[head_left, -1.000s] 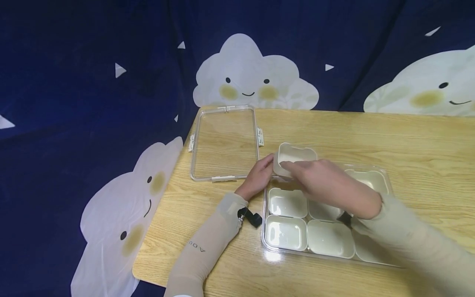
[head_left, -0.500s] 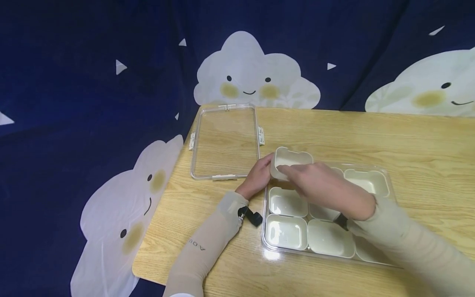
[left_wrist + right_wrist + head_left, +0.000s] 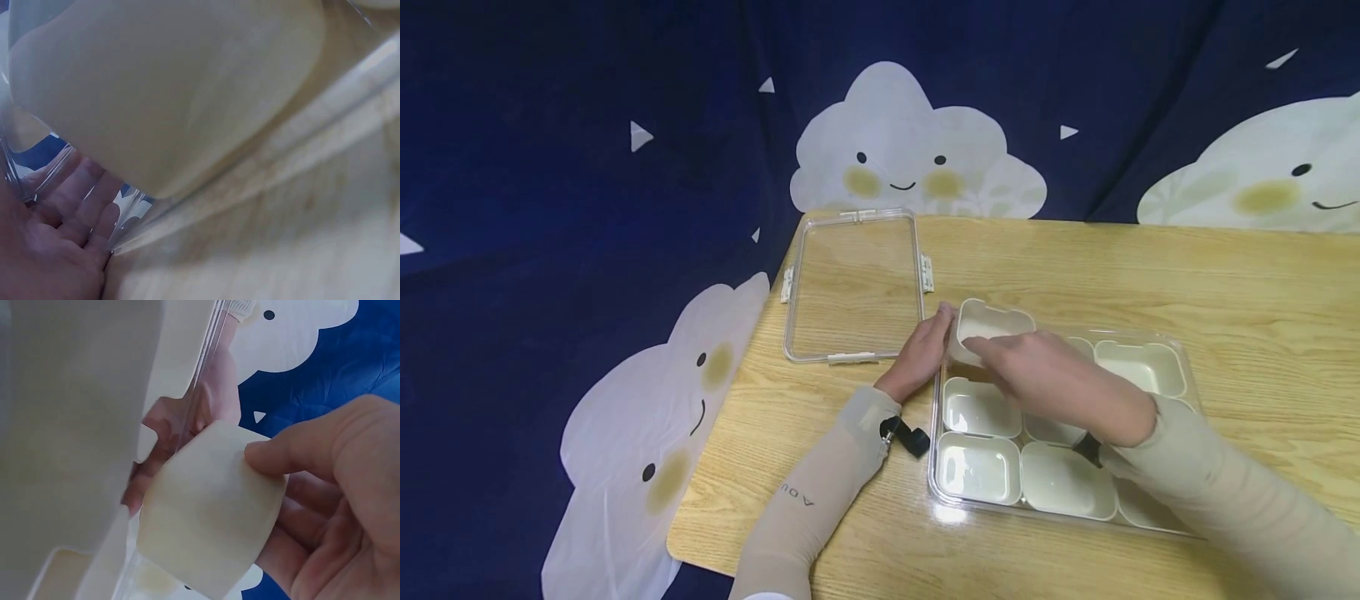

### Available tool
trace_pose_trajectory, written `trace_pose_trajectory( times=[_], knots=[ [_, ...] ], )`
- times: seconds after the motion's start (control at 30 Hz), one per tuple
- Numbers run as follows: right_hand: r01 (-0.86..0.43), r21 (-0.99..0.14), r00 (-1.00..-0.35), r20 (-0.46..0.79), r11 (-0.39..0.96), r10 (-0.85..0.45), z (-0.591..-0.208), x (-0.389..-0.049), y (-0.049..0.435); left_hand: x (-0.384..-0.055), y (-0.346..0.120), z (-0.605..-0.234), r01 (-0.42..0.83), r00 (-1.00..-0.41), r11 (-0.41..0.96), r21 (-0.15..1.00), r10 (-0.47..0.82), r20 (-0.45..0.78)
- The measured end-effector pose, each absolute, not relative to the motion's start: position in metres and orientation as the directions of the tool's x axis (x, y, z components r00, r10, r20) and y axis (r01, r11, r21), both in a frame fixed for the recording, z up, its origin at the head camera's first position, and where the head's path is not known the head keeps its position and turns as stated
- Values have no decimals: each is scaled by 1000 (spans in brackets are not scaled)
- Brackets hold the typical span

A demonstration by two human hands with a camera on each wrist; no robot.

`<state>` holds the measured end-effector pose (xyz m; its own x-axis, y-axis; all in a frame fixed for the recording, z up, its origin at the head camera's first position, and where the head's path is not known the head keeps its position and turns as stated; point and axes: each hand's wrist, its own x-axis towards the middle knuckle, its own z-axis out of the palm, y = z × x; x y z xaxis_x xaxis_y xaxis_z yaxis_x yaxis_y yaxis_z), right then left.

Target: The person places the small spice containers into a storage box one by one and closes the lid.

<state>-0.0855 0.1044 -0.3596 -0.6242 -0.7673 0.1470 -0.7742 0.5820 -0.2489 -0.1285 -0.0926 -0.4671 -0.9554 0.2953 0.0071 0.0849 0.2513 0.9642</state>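
My right hand [image 3: 1052,367] pinches the wall of a small cream plastic bin [image 3: 992,321] between thumb and fingers, as the right wrist view also shows. The bin sits slightly tilted at the back left corner of a clear plastic box [image 3: 933,446], higher than the bins in the box. Several more cream bins [image 3: 982,410] stand in rows inside. My left hand [image 3: 921,354] rests against the outside of the box's left wall. In the left wrist view its fingers [image 3: 81,212] lie loosely extended along the clear plastic. My right forearm hides part of the box.
A clear rectangular lid [image 3: 788,325] with white clips lies on the wooden table [image 3: 820,408], behind and left of the box. The table's left edge drops off beside a dark blue curtain [image 3: 587,208] printed with clouds.
The held bin has moved slightly left, then lower toward the box's back left corner, with my right hand. My left fingers have shifted from beside the bin to along the box's wall.
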Motion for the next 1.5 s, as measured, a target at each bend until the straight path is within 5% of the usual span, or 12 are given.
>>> trace_pose_trajectory(
  times=[0.73, 1.5],
  knots=[
    [-814, -185, -556, -26, 551, -831, -368, -88, 99, -128, -93, -468, 43, -943, 188, 981, 332, -22],
    [-788, -281, -510, -201, 548, -836, -371, -86, 102, -128, -90, -467, 71, -937, 191, 979, 349, 0]
  ],
)
